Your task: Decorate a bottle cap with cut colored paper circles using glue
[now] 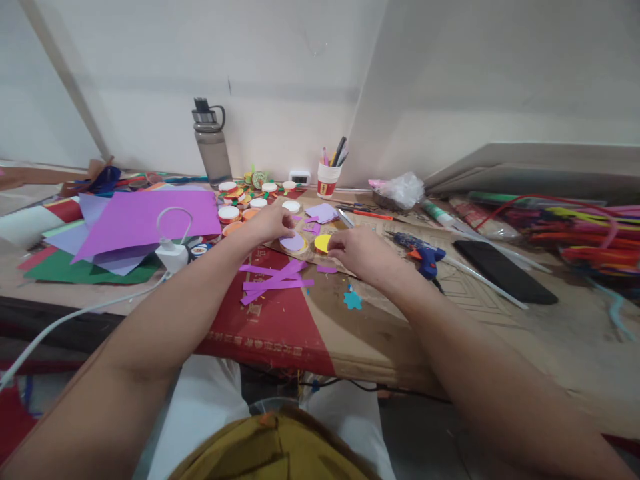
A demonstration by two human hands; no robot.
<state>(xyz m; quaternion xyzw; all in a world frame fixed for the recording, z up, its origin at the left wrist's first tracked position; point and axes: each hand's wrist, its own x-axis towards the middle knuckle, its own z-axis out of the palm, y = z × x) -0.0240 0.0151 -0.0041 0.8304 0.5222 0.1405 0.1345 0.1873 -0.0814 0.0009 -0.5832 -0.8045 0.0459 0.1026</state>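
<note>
My left hand (274, 225) has its fingertips on a round piece topped with light purple (291, 242), which lies on the cardboard. Just to the right, my right hand (354, 250) is curled at the edge of a round yellow piece (323, 244), thumb and fingers close together. Purple paper strips (275, 283) lie crossed in front of my left hand. A teal flower-shaped cutout (353, 299) rests nearer the table edge. Small purple scraps (312, 228) and a light purple sheet (321, 213) sit behind the two round pieces.
Several round pieces (229, 213), a bottle (213, 150) and a cup of pens (329, 180) stand at the back. Stacked coloured paper (165, 212) and a white charger (171, 255) are at left. A glue gun (427, 256), black phone (505, 272) and pipe cleaners (595, 233) lie at right.
</note>
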